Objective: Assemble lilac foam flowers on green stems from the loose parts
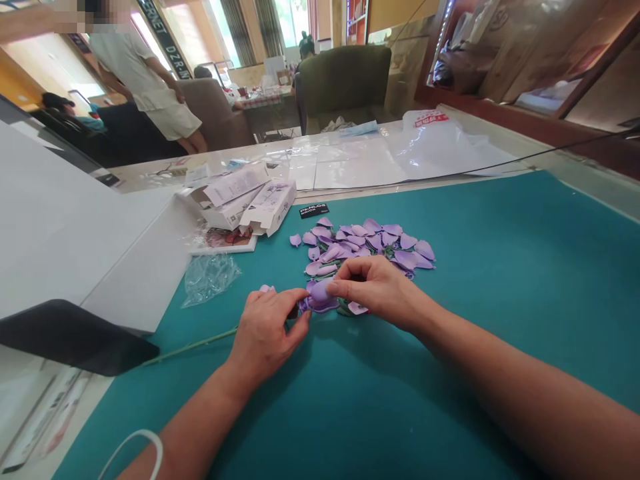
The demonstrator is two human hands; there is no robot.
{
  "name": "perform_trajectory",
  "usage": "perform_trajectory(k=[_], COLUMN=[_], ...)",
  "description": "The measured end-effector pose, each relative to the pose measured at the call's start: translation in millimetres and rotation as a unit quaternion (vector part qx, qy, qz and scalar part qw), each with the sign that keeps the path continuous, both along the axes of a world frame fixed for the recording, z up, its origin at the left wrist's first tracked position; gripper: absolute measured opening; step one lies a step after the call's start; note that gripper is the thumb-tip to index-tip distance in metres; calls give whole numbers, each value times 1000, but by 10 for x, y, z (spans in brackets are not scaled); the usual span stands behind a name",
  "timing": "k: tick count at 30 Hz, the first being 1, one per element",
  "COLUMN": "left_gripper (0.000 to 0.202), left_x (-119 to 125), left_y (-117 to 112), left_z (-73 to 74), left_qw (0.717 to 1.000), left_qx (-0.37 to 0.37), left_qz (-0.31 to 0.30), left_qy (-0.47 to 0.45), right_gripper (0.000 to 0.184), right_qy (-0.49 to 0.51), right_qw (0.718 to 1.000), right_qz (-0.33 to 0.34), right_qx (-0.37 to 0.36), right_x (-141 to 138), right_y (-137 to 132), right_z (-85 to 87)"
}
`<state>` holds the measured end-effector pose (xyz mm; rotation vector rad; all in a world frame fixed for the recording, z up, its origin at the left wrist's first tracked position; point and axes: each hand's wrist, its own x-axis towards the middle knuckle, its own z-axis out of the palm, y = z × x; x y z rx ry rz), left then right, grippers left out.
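Between my two hands is a purple plastic flower head [304,305], partly hidden by fingers. My left hand [267,327] is closed around its base, thumb and forefinger pinching it from the left. A thin green stem [200,345] runs out to the left from under that hand. With thumb and forefinger, my right hand [375,290] pinches a purple petal [321,292] against the flower head. Just beyond the hands lies a loose pile of lilac and purple petals [357,240] with some green pieces among them.
A green mat [500,280] covers the table. Opened small boxes [245,193], a crumpled clear bag [210,277] and a black label card [313,211] lie at the back left. A large white box [165,260] stands left. Beyond are plastic sheeting [360,160], an armchair [347,87] and several people.
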<state>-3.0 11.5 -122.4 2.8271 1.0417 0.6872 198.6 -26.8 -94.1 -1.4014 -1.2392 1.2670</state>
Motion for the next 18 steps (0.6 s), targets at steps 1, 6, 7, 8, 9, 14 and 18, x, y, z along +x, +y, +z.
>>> perform_trajectory(k=[1, 6, 7, 8, 9, 14, 18], left_gripper=[25, 25, 25, 24, 24, 25, 25], left_x=[-2, -4, -2, 0, 3, 13, 11], left_y=[-2, -10, -12, -14, -15, -22, -20], left_z=[-5, -21, -22, -24, -26, -42, -55], left_qw=[1000, 1000, 1000, 1000, 1000, 999, 999], left_qx=[3, 17, 19, 19, 20, 25, 25], left_qz=[2, 6, 7, 9, 10, 10, 12], left_qy=[3, 12, 14, 17, 19, 27, 38], right_gripper=[25, 20, 20, 20, 20, 21, 22], right_qy=[0, -5, -6, -6, -7, -11, -19], right_qw=[1000, 1000, 1000, 1000, 1000, 1000, 1000], right_qz=[-3, -8, -8, -8, -9, -12, -16], right_qx=[-2, 2, 2, 2, 3, -4, -3], right_x=[-8, -35, -37, -39, -39, -37, -45], right_y=[3, 14, 15, 17, 19, 29, 33], right_z=[-12, -62, -69, -75, -81, -101, -113])
